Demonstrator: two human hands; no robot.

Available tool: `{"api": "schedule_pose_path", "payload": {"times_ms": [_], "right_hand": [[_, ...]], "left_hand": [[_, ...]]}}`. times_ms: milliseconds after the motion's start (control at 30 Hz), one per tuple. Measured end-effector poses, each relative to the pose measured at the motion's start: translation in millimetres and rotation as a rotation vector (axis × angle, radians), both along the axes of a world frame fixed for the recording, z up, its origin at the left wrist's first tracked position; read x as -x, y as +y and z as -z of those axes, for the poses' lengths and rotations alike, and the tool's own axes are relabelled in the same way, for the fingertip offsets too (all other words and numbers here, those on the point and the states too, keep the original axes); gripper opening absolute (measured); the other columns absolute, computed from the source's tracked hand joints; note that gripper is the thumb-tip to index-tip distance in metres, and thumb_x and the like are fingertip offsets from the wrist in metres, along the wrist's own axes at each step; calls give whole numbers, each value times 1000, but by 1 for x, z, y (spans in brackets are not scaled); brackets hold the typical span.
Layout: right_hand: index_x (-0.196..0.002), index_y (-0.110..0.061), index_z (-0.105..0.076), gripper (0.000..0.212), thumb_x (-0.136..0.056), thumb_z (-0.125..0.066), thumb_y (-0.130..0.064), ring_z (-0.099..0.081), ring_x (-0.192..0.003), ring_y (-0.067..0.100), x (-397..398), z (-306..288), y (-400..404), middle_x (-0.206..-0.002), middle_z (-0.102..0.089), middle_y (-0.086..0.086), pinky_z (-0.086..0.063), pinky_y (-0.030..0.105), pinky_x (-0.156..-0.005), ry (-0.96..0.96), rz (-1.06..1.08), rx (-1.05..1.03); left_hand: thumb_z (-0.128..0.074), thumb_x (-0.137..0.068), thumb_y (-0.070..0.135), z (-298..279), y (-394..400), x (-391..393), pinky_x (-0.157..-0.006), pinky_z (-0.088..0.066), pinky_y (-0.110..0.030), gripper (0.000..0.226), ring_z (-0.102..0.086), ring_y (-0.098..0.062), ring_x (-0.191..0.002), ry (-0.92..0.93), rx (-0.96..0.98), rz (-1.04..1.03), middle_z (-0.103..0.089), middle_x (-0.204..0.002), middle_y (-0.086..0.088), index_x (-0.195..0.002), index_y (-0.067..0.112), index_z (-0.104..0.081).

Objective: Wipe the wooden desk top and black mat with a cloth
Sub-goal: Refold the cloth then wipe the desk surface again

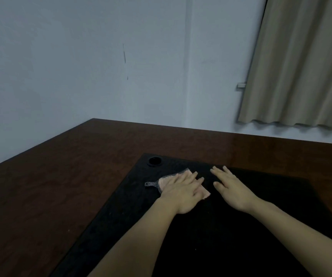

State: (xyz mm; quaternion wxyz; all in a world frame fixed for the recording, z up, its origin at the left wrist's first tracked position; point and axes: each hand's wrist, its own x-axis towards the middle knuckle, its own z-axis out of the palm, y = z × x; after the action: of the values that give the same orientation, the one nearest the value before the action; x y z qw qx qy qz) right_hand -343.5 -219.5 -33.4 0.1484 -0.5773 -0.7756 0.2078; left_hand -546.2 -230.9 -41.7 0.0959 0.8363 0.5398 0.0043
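Starting at the left, it's mostly bare dark reddish-brown wooden counter (47, 188), glossy, with its far left corner tucked against the plain pale wall (81, 56). A few tiny light specks sit on the wood near the mat's left edge.

Next comes the big black rectangular mat (211, 236), lying on the right-hand part of the counter and running down to the near edge. In the mat's far left corner there's a small round black hole or cup shape (154, 161), can't tell which.

Just right of that, on the far part of the mat, is the pale pink folded cloth with a grey mesh patch (166, 181). The left hand (183, 191) lies flat on top of it, fingers straight and together, pressing it down, so no curled grip, just an open palm on the cloth. The mesh bit pokes out on the hand's left, and a pink corner shows past the fingertips on the right.

The right hand (233, 189) is just beside it, apart from the cloth, flat on the bare mat with fingers spread and relaxed, holding nothing.

Nothing stands between the hands and the rest of the mat. Far right, a beige pleated curtain (301, 66) hangs on the wall behind the counter's back edge, with a small grey bracket (241, 85) at its left side.
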Motion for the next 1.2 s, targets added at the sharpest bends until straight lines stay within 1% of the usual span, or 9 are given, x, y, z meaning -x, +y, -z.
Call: {"api": "schedule_pose_path", "payload": {"times_ms": [100,233,400,500,633,800,933,1033,1200], "right_hand": [[-161,-26,-22,54,-110,-40,-29,6,-156,14,5,1,10,-169,-11,-10,-5,40,-126,-34,-22,-10],[-161,-28,-21,54,-110,-39,-30,7,-156,13,18,-3,18,-168,-10,-12,-3,40,-126,-57,-77,-29],[-162,-27,-20,55,-110,-38,-31,7,-156,14,37,-5,24,-169,-8,-10,-3,40,-125,-75,-132,-45],[-162,-24,-18,56,-110,-38,-31,7,-156,17,62,-3,22,-170,-6,-6,-3,42,-125,-87,-156,-14],[-162,-25,-17,57,-110,-37,-32,5,-156,19,95,-1,17,-170,-6,-3,-4,44,-125,-103,-204,9],[-162,-25,-17,57,-110,-37,-33,3,-156,18,103,0,12,-170,-7,-3,-7,43,-125,-149,-212,-36],[-162,-28,-17,57,-110,-38,-35,4,-156,17,84,-2,19,-170,-7,-6,-6,43,-125,-208,-176,-29],[-162,-29,-17,57,-110,-37,-36,4,-156,16,80,-4,30,-170,-7,-7,-6,44,-125,-197,-166,-38],[-162,-26,-19,56,-110,-38,-34,3,-156,17,105,0,37,-170,-8,-6,-8,43,-125,-185,-197,-59]], "left_hand": [[-21,-106,53,-1,29,25,-125,5,-38,62,11,-13,-154,-11,-4,-22,8,-168,10,-161,31,-2],[-27,-103,59,-5,58,77,-126,2,-40,76,12,-20,-154,22,-2,-230,15,-168,2,-161,22,5],[-18,-105,58,-9,36,124,-126,4,-38,74,14,-18,-154,84,31,-309,19,-167,0,-160,18,9],[-16,-105,58,-7,-1,127,-125,5,-38,72,15,-16,-154,79,41,-271,18,-167,4,-160,20,9],[-19,-105,58,-4,-49,106,-124,8,-35,72,16,-12,-153,78,39,-105,18,-167,7,-160,22,8],[-22,-103,62,-7,-47,114,-123,7,-31,74,14,-8,-153,86,47,0,16,-166,10,-160,26,8],[-22,-103,61,-10,6,151,-126,-1,-39,74,8,-15,-155,115,37,-196,13,-168,4,-161,24,5],[-18,-102,63,-8,39,169,-126,-1,-40,76,8,-16,-155,108,44,-374,13,-168,3,-161,22,5],[-18,-104,58,-8,29,162,-126,2,-41,73,11,-18,-155,59,55,-353,14,-168,1,-161,19,5]]}}
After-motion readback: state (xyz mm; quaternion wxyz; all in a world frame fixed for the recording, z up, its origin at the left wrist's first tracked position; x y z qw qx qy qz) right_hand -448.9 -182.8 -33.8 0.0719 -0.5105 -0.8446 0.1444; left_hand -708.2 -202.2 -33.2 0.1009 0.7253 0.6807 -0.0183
